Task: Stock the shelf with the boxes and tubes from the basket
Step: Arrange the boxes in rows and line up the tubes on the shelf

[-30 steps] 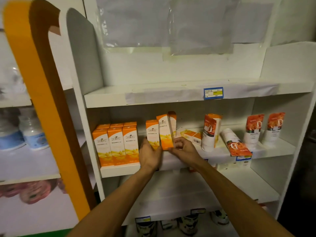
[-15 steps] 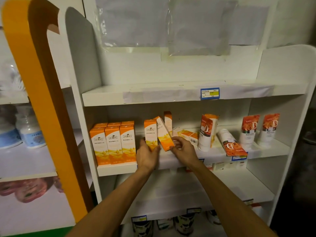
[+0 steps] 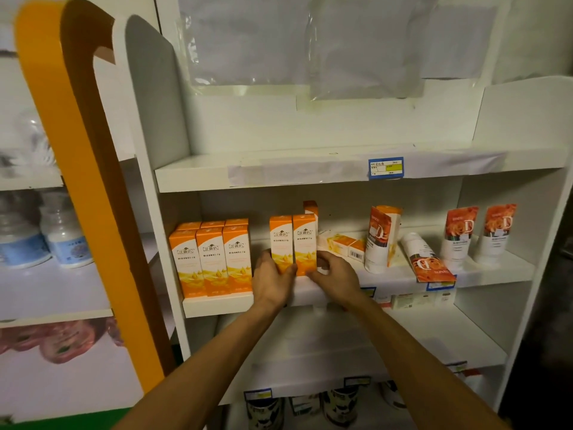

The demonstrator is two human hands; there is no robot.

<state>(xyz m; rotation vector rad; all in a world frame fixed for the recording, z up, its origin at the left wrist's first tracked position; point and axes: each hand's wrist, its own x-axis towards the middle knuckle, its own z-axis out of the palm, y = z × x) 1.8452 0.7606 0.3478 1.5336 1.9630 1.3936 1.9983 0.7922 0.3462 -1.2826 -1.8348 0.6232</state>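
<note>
orange cartons: left hand (image 3: 273, 282) steadies one upright box (image 3: 281, 243), right hand (image 3: 333, 274) pinches the neighbouring box (image 3: 304, 243), both on the middle shelf (image 3: 387, 276). slide the pair left flush to the stocked block (image 3: 212, 259), faces forward. half a second ago the right box leaned; now upright.

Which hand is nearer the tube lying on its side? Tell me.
Right. The right hand is at the pair of upright orange boxes, on the side facing the fallen tube. The left hand is on the far side of those boxes, farther away.
</note>
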